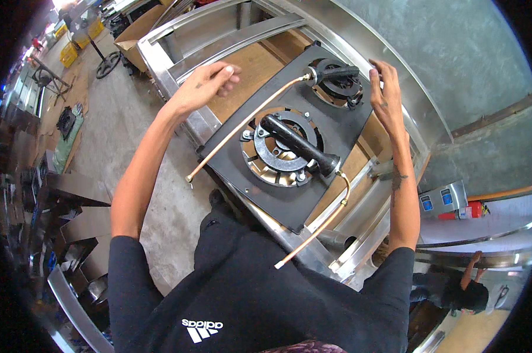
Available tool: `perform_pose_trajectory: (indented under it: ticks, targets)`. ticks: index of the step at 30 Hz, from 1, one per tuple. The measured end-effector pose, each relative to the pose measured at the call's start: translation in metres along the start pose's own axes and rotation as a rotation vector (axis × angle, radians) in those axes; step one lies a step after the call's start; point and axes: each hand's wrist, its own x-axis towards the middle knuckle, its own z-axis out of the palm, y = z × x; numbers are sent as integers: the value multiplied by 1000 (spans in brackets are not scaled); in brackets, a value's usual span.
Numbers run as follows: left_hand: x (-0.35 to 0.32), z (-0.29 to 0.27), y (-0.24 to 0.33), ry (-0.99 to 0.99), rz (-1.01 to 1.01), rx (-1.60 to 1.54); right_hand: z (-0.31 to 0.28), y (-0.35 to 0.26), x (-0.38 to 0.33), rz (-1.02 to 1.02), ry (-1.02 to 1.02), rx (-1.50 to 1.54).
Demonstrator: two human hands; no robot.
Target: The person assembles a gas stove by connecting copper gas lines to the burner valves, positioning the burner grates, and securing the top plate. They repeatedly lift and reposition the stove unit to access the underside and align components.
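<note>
A black gas cooktop panel, seen from its underside, lies across a metal frame in front of me. On it sit a large burner and a smaller burner, each with a black burner tube. A long copper pipe runs from the small burner past the panel's left edge. A shorter copper pipe bends down from the large burner. My left hand is raised beyond the panel's left side, fingers curled, nothing visible in them. My right hand hovers by the panel's right edge, its fingers bent and apart.
The stainless steel frame surrounds the panel, over brown board. A cardboard box stands at the far left, near a black handwheel. Metal pieces lie at the lower left. A red cylinder and another person are at right.
</note>
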Motion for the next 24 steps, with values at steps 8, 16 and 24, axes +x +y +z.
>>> perform_pose_trajectory:
  ticks: [8, 16, 24]
  targets:
    - [-72, 14, -3, 10, -19, 126, -3, -14, -34, 105, -180, -31]
    - [-66, -19, -36, -81, -80, 114, -18, -38, -24, 303, -211, 15]
    - [19, 6, -81, -189, 95, 47, 27, -82, -7, 640, -226, -21]
